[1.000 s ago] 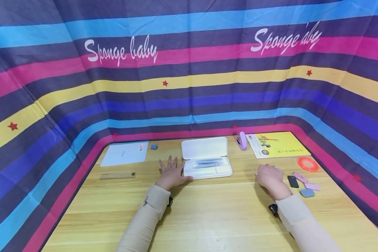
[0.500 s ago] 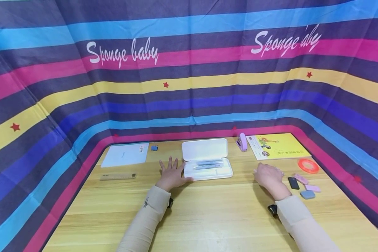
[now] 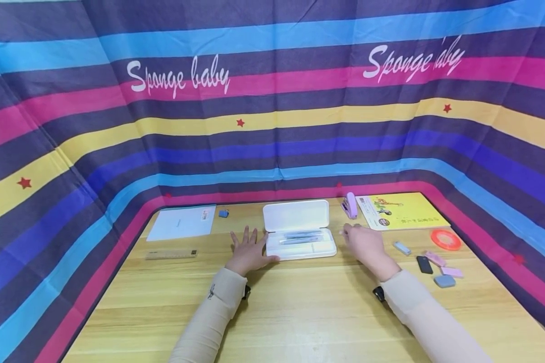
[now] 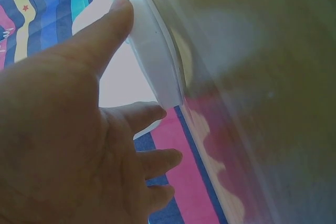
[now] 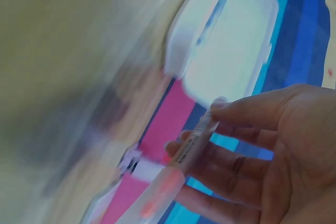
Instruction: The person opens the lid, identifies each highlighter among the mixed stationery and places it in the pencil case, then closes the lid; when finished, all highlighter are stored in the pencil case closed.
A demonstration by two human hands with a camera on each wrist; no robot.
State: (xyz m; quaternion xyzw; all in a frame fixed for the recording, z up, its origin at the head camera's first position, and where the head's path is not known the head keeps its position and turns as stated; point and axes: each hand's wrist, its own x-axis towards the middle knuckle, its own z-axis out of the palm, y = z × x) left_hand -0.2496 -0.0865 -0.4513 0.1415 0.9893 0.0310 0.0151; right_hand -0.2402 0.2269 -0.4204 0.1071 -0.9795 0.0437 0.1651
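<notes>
My left hand [image 3: 250, 252], fingers spread, steadies the left end of a white pencil case [image 3: 302, 250]. In the left wrist view, the thumb [image 4: 123, 11] touches the case's wall [image 4: 152, 40] and the index fingertip lies by its corner. The case's lid [image 3: 296, 215] stands raised, and several slim pens [image 3: 302, 236] lie inside. To the right of the case, my right hand [image 3: 365, 247] pinches a pen [image 5: 191, 148] between thumb and fingers. Its barrel is pale with small print, and orange shows through the translucent lower part. From the head, the hand hides most of it.
Right of my right hand lie a small pale block [image 3: 401, 247], a black block [image 3: 424, 264], pink erasers [image 3: 451, 272], a grey-blue eraser [image 3: 444, 281] and orange tape [image 3: 445, 239]. Behind are a purple stapler [image 3: 350, 205] and yellow book [image 3: 404, 210]. A ruler [image 3: 171, 254], booklet [image 3: 180, 223] and blue sharpener [image 3: 223, 213] lie left.
My right hand has moved left toward the pencil case, carrying the pen. A small pale block now shows where that hand was. The left hand stays at the case.
</notes>
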